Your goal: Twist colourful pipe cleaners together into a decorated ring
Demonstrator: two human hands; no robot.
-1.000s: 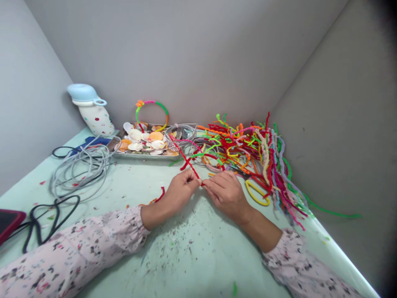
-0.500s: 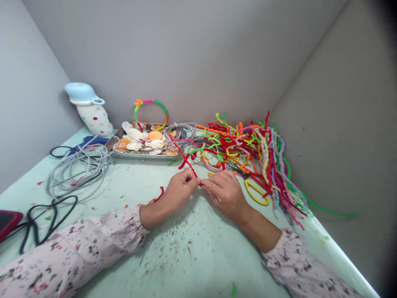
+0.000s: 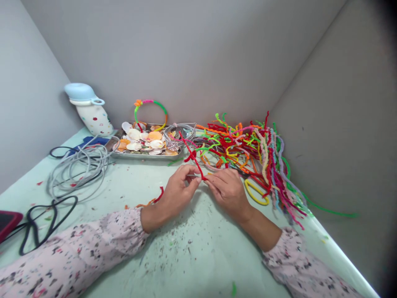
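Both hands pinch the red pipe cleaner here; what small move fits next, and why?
Probably another short twist at the pinch. The left hand and right hand meet fingertip to fingertip on the red pipe cleaner, whose free end rises, kinked, toward the shell tray. It looks only partly shaped.

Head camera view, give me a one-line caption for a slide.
Left hand and right hand pinch a red pipe cleaner before a colourful pile.
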